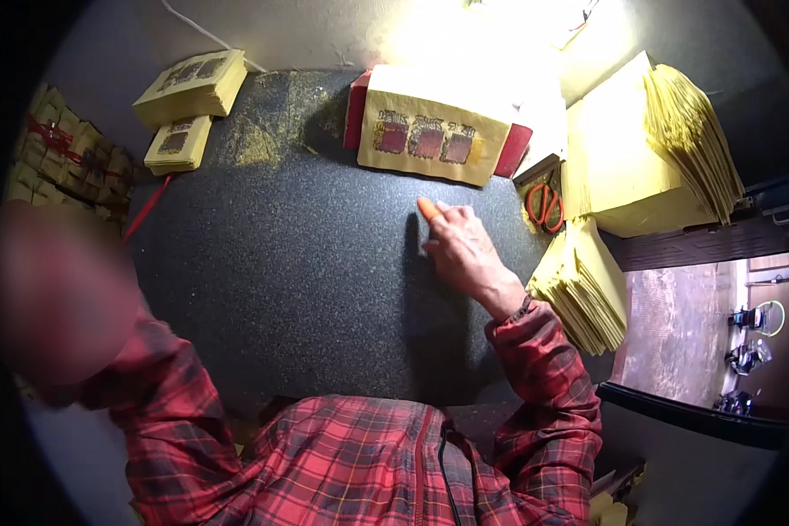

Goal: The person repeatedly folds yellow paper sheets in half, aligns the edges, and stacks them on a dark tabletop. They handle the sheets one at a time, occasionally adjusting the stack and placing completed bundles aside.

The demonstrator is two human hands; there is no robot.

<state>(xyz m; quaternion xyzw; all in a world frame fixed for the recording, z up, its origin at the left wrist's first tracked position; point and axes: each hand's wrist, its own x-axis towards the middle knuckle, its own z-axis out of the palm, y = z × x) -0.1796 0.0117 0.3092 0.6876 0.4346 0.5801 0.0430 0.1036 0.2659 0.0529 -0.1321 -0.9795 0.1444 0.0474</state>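
Blurred left hand (57, 294) looms big and close at the left side, and whether its fingers are apart or together I cannot tell. Behind it, bundles (70, 167) of yellow paper pile up at the far left, too many to count, with red ribbon (51, 137) across them. Next along, two printed stacks, one large (188, 88) and one small (180, 145), the large overlapping the small; one red strip (147, 209) runs down from there over the dark speckled table (272, 254). On to the middle: one printed wad (430, 131), showing three dark pictures, sits on a red block (357, 110) that pokes out at both ends. Just below it, the right hand (465, 250), fingers bent and bunched, with one orange tip (428, 209) at its front, above the table; worn or pinched, I cannot tell. Over to the right, one small tray (535, 171) with one pair of red-handled scissors (543, 208) at it, then two plain yellow stacks, one tall (622, 158) and one low (583, 285).
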